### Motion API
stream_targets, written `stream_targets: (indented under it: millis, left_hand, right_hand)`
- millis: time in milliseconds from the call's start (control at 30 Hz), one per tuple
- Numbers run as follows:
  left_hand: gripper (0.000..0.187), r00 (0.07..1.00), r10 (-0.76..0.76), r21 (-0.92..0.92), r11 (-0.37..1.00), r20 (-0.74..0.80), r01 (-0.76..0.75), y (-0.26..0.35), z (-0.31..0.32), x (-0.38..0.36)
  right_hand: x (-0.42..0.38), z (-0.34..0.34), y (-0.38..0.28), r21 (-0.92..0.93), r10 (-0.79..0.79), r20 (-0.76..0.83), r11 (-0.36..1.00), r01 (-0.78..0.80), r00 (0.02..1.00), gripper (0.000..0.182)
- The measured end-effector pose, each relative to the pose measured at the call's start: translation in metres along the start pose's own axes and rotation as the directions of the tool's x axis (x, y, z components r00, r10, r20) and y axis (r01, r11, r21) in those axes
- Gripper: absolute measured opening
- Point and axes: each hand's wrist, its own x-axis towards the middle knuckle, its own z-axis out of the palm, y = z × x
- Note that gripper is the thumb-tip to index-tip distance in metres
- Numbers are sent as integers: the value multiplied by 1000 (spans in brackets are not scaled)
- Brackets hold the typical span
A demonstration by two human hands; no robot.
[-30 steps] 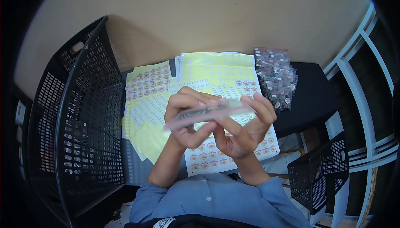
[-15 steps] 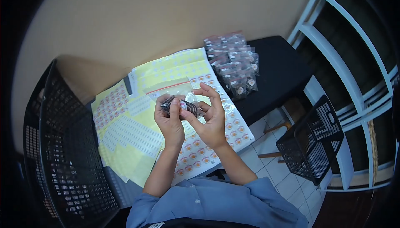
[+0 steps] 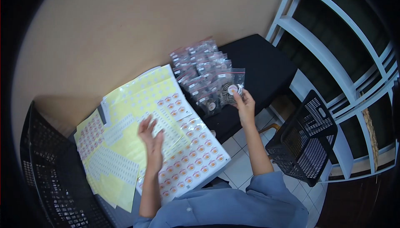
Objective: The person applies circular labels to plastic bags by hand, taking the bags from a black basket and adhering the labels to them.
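Grip, right hand [image 3: 246, 105]: I log it pinched on a small clear bag [image 3: 230, 87] at the stack's near edge; left hand [image 3: 152, 138] open, fingers spread, flat on the sheets.
Items I count, by size: black bench [image 3: 266, 67]; yellow sticker sheets [image 3: 141, 103]; sheet of orange round labels [image 3: 196, 153]; stack of filled bags [image 3: 200, 69].

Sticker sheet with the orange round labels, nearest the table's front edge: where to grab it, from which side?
Take the sticker sheet at its near right corner, coming from the table's front edge. It lies flat, and that corner looks to overhang the table, so a pinch can probably get underneath. The left hand covers its far-left part.
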Motion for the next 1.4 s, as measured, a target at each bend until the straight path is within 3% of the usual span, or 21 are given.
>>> stream_targets:
  millis: [67,133,167,200,233,300,367,433,500,600,667,700,800,933,1033,1100,1200,1267,1333,1400]
  left_hand:
    - [55,993,45,66,997,-108,-38,-12,-25,-3]
    - [49,965,3,108,994,-262,26,-8,-48,-9]
    - [48,943,37,115,993,-331,2,-11,-65,-14]
    - [47,910,72,142,990,-408,-15,-10,-78,-19]
    - [44,866,71,168,986,-494,15,-2,-87,-26]
    - [42,819,96,214,976,-566,34,5,-109,-38]
    - [39,671,120,216,974,-731,61,11,-123,-49]
    - [36,643,143,224,973,-753,46,9,-130,-57]
    - [34,603,126,210,975,-788,70,6,-132,-60]
    - [33,625,114,202,977,-773,71,4,-127,-56]
    - [33,633,118,210,975,-765,72,2,-125,-54]
    - [33,644,121,216,974,-756,70,2,-124,-52]
    - [32,679,112,237,967,-725,93,3,-119,-51]
    - [33,686,95,217,972,-721,94,1,-121,-55]
    - [33,672,125,247,965,-730,88,3,-125,-64]
    - [34,654,164,279,957,-738,75,2,-131,-74]
    - [30,653,233,243,967,-721,-77,-5,-139,-98]
    - [22,701,230,289,957,-675,-35,7,-137,-113]
    - [13,747,206,306,952,-632,-3,20,-137,-132]
    - [11,799,137,294,954,-586,52,39,-139,-152]
  right_hand:
    - [32,-31,6,-88,4,-56,996,-9,998,27]
    - [62,-54,22,-101,4,-87,995,-12,996,26]
    - [79,-67,37,-221,-56,-90,975,35,994,25]
    - [92,-75,52,-337,-114,-84,938,80,990,24]
    - [100,-79,63,-336,-109,-78,939,77,991,24]
    - [116,-81,87,-307,31,-52,951,-46,998,23]
    - [126,-77,108,-303,33,-7,952,-34,999,22]
    - [133,-70,122,-327,120,41,940,-101,992,21]
    - [139,-64,129,-391,82,49,919,-57,995,22]
    - [145,-55,125,-513,69,9,857,-55,998,22]
    - [141,-50,119,-796,-169,23,593,120,985,23]
    - [137,-47,115,-794,-168,26,596,123,985,23]
    - [124,-43,112,-918,-103,-135,386,-85,986,29]
    - [120,-47,114,-921,-122,-107,386,-52,987,31]
    - [118,-45,106,-932,-186,-202,337,-131,961,36]
    - [118,-42,93,-949,-278,-147,311,-55,949,36]
    - [118,-13,50,-938,-472,8,301,170,882,34]
    - [124,22,21,-874,-536,139,328,358,833,31]
    - [111,79,-12,-723,-653,346,273,635,674,26]
    - [71,153,-51,-551,-664,460,307,776,589,26]
